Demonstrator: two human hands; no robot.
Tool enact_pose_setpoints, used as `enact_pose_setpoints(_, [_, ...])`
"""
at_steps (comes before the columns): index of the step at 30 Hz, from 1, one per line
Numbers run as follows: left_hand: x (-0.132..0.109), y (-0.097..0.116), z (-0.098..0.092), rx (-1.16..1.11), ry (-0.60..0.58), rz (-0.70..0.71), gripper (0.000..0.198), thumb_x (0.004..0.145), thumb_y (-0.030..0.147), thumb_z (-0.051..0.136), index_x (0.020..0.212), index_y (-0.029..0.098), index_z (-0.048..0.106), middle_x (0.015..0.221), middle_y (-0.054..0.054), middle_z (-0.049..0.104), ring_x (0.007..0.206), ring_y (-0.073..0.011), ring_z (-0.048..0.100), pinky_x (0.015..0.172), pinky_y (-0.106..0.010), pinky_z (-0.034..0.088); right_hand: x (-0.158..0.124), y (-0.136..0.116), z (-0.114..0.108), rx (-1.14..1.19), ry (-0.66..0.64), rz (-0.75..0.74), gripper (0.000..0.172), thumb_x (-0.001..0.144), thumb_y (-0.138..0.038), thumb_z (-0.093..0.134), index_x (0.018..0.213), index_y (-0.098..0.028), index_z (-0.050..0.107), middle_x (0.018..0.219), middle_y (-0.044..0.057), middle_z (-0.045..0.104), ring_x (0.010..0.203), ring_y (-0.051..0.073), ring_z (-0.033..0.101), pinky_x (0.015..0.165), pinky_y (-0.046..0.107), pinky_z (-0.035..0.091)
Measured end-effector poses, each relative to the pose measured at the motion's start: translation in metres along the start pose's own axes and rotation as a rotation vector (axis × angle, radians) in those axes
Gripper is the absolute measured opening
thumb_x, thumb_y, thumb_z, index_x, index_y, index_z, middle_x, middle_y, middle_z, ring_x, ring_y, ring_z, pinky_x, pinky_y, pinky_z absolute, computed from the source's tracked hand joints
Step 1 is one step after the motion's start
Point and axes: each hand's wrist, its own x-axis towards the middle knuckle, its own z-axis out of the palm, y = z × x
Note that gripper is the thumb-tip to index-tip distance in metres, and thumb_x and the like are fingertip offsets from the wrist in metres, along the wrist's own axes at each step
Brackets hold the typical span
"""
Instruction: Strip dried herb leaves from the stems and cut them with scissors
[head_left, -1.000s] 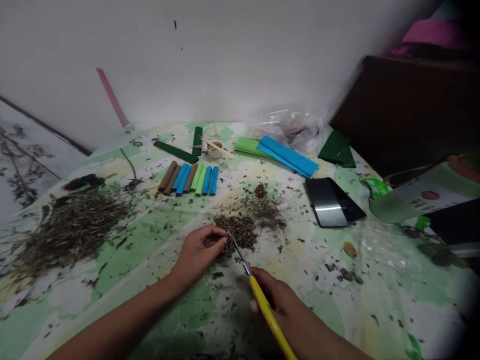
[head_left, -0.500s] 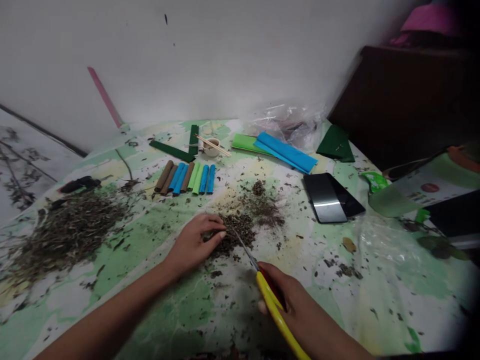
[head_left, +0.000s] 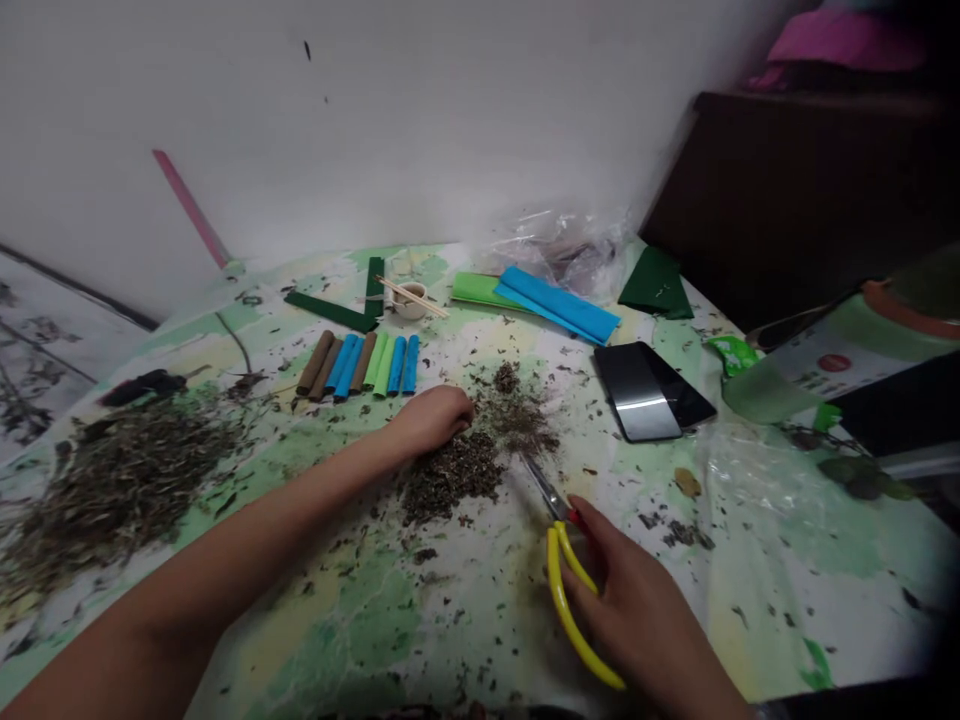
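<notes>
My left hand (head_left: 439, 415) is closed, knuckles up, at the back edge of a pile of dark crushed leaves (head_left: 454, 478); what its fingers hold, if anything, is hidden. In my right hand (head_left: 619, 580) are scissors with yellow handles (head_left: 571, 605), their blades pointing up and left toward a patch of fine brown bits (head_left: 517, 415). The blades look closed or nearly so and sit right of the pile.
Brown, blue and green rolls (head_left: 360, 364) lie in a row behind my left forearm. Dried leaves (head_left: 127, 475) are heaped at left. Farther back are a small cup (head_left: 409, 302) and folded blue paper (head_left: 559, 303). Phones (head_left: 645, 392) and a large bottle (head_left: 810, 365) stand right.
My left hand has moved up and right to the pile's back edge, its fingers now curled. The scissors have drawn away rightward from the pile. The whole view has shifted slightly.
</notes>
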Motion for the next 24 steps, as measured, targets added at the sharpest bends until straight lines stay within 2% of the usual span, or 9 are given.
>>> enact_pose_setpoints(5, [-0.018,-0.001,-0.016,-0.018,0.040,-0.036,0.018,0.083,0.019,0.043,0.081,0.015,0.061,0.085,-0.009,0.063,0.083,-0.0219,0.056,0.074,-0.032,0.043,0.024,0.025,-0.012,-0.389,0.161,-0.020,0.058,0.079,-0.039,0.051,0.132,-0.018,0.043,0.112,0.014,0.063,0.091,0.031,0.063,0.071,0.041,0.049])
enact_pose_setpoints(8, [-0.046,-0.009,-0.029,-0.074,0.113,-0.128,0.022,0.088,0.025,0.037,0.085,0.015,0.056,0.087,-0.009,0.060,0.081,-0.0213,0.055,0.071,-0.031,0.043,0.035,0.037,-0.022,-0.503,0.209,-0.109,0.054,0.079,-0.037,0.052,0.129,-0.016,0.046,0.108,0.015,0.062,0.093,0.029,0.060,0.071,0.037,0.046])
enact_pose_setpoints(11, [-0.083,-0.016,-0.036,-0.170,0.156,-0.230,0.023,0.089,0.032,0.037,0.084,0.017,0.054,0.082,-0.006,0.060,0.076,-0.0201,0.056,0.066,-0.029,0.041,0.038,0.036,-0.033,-0.610,0.235,-0.216,0.042,0.078,-0.031,0.054,0.117,-0.019,0.055,0.107,0.014,0.060,0.095,0.029,0.056,0.071,0.035,0.043])
enact_pose_setpoints(14, [-0.114,-0.015,-0.035,-0.279,0.153,-0.295,0.023,0.087,0.037,0.042,0.083,0.019,0.056,0.081,-0.005,0.062,0.075,-0.0191,0.057,0.065,-0.028,0.042,0.041,0.015,-0.042,-0.697,0.218,-0.267,0.023,0.078,-0.028,0.054,0.097,-0.019,0.063,0.090,0.011,0.061,0.084,0.027,0.055,0.067,0.033,0.039])
enact_pose_setpoints(17, [-0.128,-0.002,-0.029,-0.391,0.152,-0.290,0.020,0.086,0.035,0.045,0.083,0.020,0.057,0.082,-0.003,0.064,0.075,-0.0176,0.058,0.066,-0.027,0.044,0.058,-0.021,-0.038,-0.597,0.158,-0.407,0.020,0.084,-0.021,0.048,0.094,-0.021,0.064,0.081,0.008,0.061,0.079,0.022,0.055,0.065,0.029,0.036])
enact_pose_setpoints(19, [-0.126,0.010,-0.026,-0.428,0.170,-0.252,0.017,0.085,0.032,0.046,0.082,0.020,0.058,0.082,-0.003,0.065,0.076,-0.0170,0.059,0.068,-0.027,0.045,0.080,-0.044,-0.025,-0.489,0.110,-0.499,0.021,0.085,-0.019,0.045,0.093,-0.021,0.065,0.083,0.007,0.061,0.082,0.021,0.055,0.067,0.028,0.036])
enact_pose_setpoints(21, [-0.119,0.020,-0.022,-0.434,0.202,-0.219,0.015,0.084,0.029,0.048,0.082,0.019,0.060,0.082,-0.003,0.065,0.077,-0.0171,0.060,0.068,-0.027,0.045,0.104,-0.060,-0.007,-0.430,0.071,-0.512,0.016,0.084,-0.019,0.050,0.089,-0.019,0.065,0.087,0.009,0.061,0.084,0.022,0.055,0.067,0.028,0.036])
enact_pose_setpoints(24, [-0.108,0.029,-0.016,-0.429,0.242,-0.166,0.013,0.084,0.026,0.050,0.083,0.019,0.062,0.083,-0.004,0.067,0.079,-0.0174,0.061,0.071,-0.029,0.045,0.132,-0.071,0.015,-0.399,0.034,-0.543,0.009,0.080,-0.017,0.056,0.080,-0.016,0.065,0.085,0.009,0.063,0.081,0.021,0.056,0.068,0.028,0.037])
